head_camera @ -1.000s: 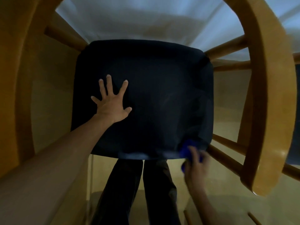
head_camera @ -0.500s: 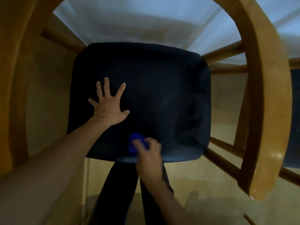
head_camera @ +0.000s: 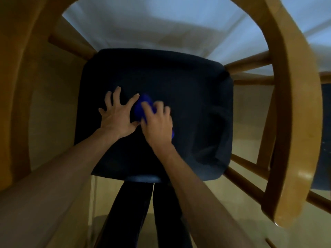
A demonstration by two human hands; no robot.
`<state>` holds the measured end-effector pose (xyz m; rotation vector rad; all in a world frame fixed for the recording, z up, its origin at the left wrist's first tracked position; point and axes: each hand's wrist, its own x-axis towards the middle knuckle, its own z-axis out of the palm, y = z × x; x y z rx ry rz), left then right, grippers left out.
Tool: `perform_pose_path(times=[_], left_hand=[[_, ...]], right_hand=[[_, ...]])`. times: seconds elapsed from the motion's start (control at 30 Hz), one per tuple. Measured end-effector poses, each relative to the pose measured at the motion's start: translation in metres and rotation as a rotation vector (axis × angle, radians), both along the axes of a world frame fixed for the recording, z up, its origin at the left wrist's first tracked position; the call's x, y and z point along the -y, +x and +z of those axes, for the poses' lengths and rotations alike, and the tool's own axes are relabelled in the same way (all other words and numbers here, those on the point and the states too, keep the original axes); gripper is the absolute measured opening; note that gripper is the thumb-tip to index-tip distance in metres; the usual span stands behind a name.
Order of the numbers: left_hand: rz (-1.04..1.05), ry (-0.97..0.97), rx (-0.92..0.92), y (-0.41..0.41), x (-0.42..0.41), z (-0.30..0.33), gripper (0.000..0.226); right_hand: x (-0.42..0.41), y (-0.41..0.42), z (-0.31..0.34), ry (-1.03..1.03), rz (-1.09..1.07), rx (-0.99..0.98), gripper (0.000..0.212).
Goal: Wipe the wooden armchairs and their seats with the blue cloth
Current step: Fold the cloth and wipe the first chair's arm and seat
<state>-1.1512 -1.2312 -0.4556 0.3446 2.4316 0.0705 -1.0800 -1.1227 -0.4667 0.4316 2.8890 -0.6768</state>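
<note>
**On the dark seat, left of centre: blue cloth under right hand**

Blue cloth (head_camera: 143, 108): bunched, vivid blue, blurred; bulges out beyond the right hand's (head_camera: 157, 122) curled fingers (head_camera: 162, 107), which grip it against the seat (head_camera: 188, 104). Left hand (head_camera: 118, 113): flat just left of it, fingers spread. Armchair (head_camera: 295, 104): curved wooden arm at right.

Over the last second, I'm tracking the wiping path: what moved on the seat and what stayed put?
The right hand, gripping the cloth, swept from the seat's front right corner leftward along the front edge, then up toward the middle, ending next to the left hand. Nothing was picked up or released. The left hand stayed spread flat on the seat, and the chair's armrest kept its place.
</note>
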Motion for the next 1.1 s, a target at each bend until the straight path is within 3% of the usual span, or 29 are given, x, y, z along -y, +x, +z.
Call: perform_pose_path(times=[0.07,0.13,0.33,0.43,0.57,0.7,0.97,1.1], left_hand=[[0.003,-0.008,0.002,0.0,0.0,0.001,0.089],[0.006,-0.006,0.019,0.002,0.0,0.001,0.087],[0.014,-0.01,0.017,0.002,-0.001,-0.002,0.087],[0.021,-0.017,0.03,0.002,-0.003,-0.001,0.087],[0.036,-0.02,0.039,0.002,-0.008,0.003,0.087],[0.054,-0.02,0.055,0.0,-0.011,0.005,0.089],[0.01,-0.06,0.078,0.004,-0.011,-0.001,0.105],[0.01,-0.066,0.079,0.005,-0.01,-0.003,0.105]], right_hand=[[-0.022,0.022,0.003,-0.031,0.21,-0.014,0.048],[-0.073,0.048,0.001,-0.034,0.23,-0.004,0.048],[-0.229,0.018,0.002,0.025,-0.287,0.073,0.045],[-0.217,0.017,0.003,0.003,-0.33,0.091,0.046],[-0.142,0.12,0.008,0.072,-0.312,0.163,0.049],[-0.108,0.189,0.019,-0.061,-0.497,0.324,0.045],[-0.138,0.144,0.014,-0.013,-0.508,0.293,0.037],[-0.168,0.089,0.013,-0.076,-0.445,0.138,0.04]])
